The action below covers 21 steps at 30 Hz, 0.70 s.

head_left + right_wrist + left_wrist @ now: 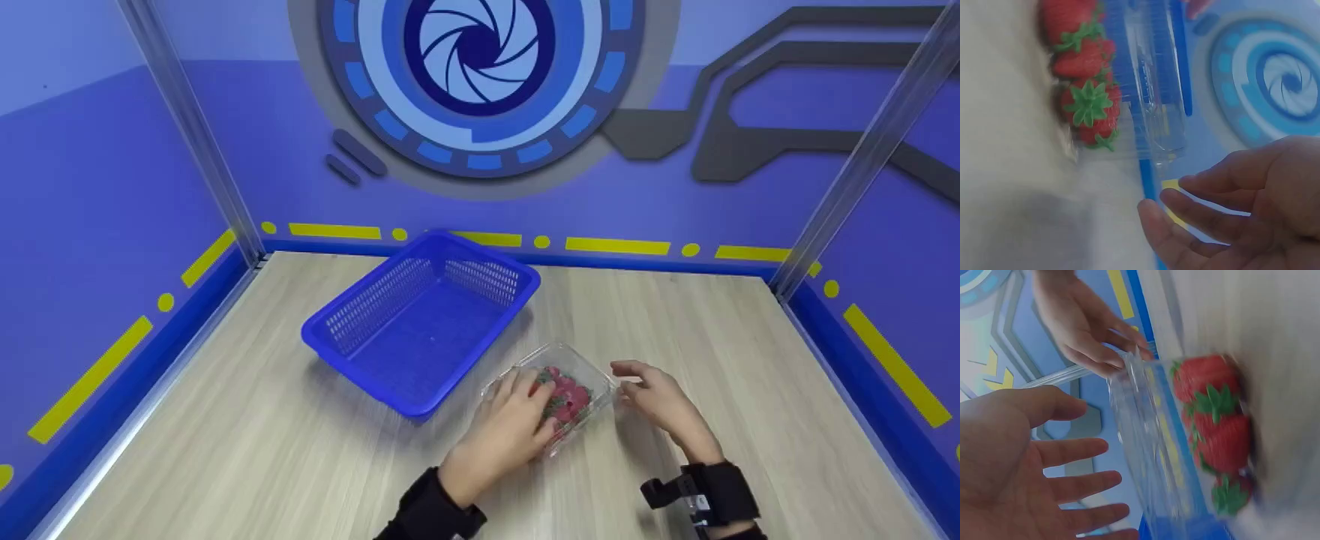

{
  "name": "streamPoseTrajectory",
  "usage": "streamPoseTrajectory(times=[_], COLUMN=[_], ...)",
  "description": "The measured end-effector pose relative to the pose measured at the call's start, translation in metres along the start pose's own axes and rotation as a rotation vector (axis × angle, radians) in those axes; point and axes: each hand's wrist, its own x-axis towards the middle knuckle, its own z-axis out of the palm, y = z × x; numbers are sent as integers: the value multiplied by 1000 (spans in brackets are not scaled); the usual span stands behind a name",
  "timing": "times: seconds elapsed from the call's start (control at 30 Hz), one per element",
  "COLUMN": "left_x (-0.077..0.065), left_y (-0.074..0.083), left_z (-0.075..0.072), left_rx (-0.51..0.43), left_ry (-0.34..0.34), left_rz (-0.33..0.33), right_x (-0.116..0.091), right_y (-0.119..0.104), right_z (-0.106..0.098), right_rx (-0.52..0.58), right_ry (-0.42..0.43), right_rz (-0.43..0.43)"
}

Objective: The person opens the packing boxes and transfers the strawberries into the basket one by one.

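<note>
A clear plastic box (600, 382) stands on the table with several red strawberries (571, 401) with green leaves in its bottom; the side views show them through the wall (1224, 439). Over the box's left part is my left hand (510, 420), its fingers spread and holding nothing. Beside the box's right corner is my right hand (664, 405), fingers loosely bent. In the right wrist view, the right fingers (1207, 219) lie just off the box's end, with nothing between them. Whether the box's lid is fastened cannot be told.
A blue plastic basket (420, 409) with slotted sides sits on the wood-look table (247, 450), left of and behind the box. Blue printed panels (600, 195) with yellow marks wall the table at the back and on both sides.
</note>
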Motion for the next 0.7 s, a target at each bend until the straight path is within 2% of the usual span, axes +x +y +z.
streamPoseTrajectory(times=[0.1, 0.37, 0.53, 0.7], left_x=[2, 3, 2, 2], left_y=[8, 15, 15, 16], left_z=[7, 12, 12, 14], left_rx=[66, 173, 212, 215], left_ry=[7, -22, -47, -63], left_rz=[5, -13, -15, -12], right_x=[6, 12, 11, 8], right_y=[11, 33, 41, 44], right_z=[2, -4, -5, -1], right_rx=[255, 624, 747, 769], right_ry=[-75, -213, -275, -286], right_rz=[121, 142, 149, 142])
